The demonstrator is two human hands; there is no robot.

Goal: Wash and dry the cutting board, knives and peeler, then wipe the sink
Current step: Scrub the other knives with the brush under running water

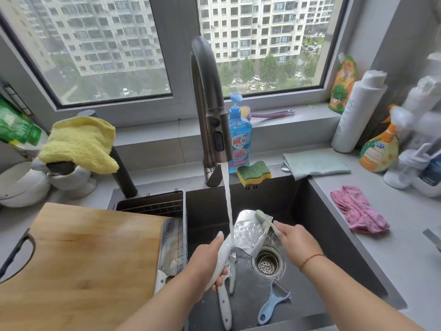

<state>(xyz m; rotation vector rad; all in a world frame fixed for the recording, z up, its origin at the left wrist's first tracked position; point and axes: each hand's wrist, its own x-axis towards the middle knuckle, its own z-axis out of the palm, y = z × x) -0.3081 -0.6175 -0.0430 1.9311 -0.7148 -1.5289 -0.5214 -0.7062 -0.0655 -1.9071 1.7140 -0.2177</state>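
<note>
Over the sink (334, 225), under the running faucet (210, 103), the washing step is in hand: the left hand (205, 261) grips the pale handle of a cleaver (248, 232), blade in the stream, while the right hand (296, 242) pinches a small brush (265, 219) against it. Next probably comes rinsing it clean and taking up another knife (225, 304) or the peeler (272, 304), both lying in the basin; the cutting board (83, 254) waits on the left.

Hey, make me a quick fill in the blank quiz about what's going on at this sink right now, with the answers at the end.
1. The left hand grips the cleaver by its ____.
2. The right hand scrubs the blade with a ____.
3. The blue peeler lies on the sink floor just below the ____.
4. The wooden cutting board rests to the ____ of the sink.

Answers: handle; brush; drain; left
</note>
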